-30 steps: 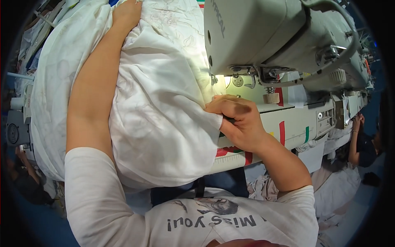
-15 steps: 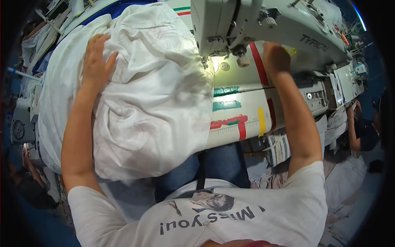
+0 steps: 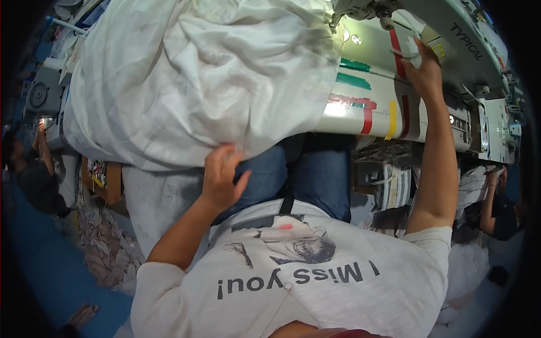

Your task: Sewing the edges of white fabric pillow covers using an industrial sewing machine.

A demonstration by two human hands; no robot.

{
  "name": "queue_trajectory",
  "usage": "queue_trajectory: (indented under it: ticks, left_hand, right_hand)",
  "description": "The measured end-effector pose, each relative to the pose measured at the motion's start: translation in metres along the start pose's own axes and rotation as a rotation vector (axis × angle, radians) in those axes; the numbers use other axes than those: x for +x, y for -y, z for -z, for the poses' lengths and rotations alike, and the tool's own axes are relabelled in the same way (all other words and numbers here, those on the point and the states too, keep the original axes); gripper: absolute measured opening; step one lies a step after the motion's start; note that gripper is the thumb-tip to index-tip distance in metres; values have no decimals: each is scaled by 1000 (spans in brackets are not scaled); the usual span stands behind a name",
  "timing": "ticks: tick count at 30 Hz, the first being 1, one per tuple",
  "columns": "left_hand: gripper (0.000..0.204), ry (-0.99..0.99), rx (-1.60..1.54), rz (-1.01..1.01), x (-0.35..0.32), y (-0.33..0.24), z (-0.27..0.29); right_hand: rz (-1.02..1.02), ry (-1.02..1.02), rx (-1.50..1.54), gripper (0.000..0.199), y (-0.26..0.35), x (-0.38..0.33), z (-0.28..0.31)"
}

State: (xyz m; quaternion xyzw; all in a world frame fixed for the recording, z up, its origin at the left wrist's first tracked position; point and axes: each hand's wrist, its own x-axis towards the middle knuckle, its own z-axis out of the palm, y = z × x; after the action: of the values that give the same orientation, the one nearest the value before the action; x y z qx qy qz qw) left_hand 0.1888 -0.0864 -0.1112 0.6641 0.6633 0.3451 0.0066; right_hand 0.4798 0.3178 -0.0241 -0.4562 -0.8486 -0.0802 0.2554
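Note:
A large piece of white cloth [image 3: 225, 67], loosely folded, covers the left part of the sewing table and reaches its near edge. My left hand [image 3: 221, 177] is at the cloth's near edge above my lap, thumb apart from the fingers. I cannot tell whether its fingertips touch the cloth. Over the machine bed, on the right, my right hand [image 3: 425, 70] is closed around a small, thin, pale metal tool [image 3: 403, 54]. The tool's exact kind is unclear. The sewing machine's head [image 3: 366, 10] stands over the cloth's far right edge.
Red, green and yellow tape strips mark the machine bed [image 3: 344, 118]. Its arm [image 3: 462, 45] overhangs my right hand. A heap of cloth pieces [image 3: 107, 248] lies on the floor at left, near an open box [image 3: 104, 180]. Other people sit at far left and far right.
My left hand has moved from the cloth's far left part toward me, to its near edge. The right hand has shifted from behind the machine head, and a small tool now shows in it.

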Motion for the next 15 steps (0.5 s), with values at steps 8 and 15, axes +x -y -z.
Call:
queue_trajectory:
  ticks: [8, 15]
  left_hand:
    - [7, -129, 149, 230, -11, 57, 18]
    - [30, -133, -499, 423, 76, 25, 175]
  right_hand:
    - [-8, 344, 828, 15, 186, -171, 55]
    - [-402, 1071, 1663, 63, 294, -172, 7]
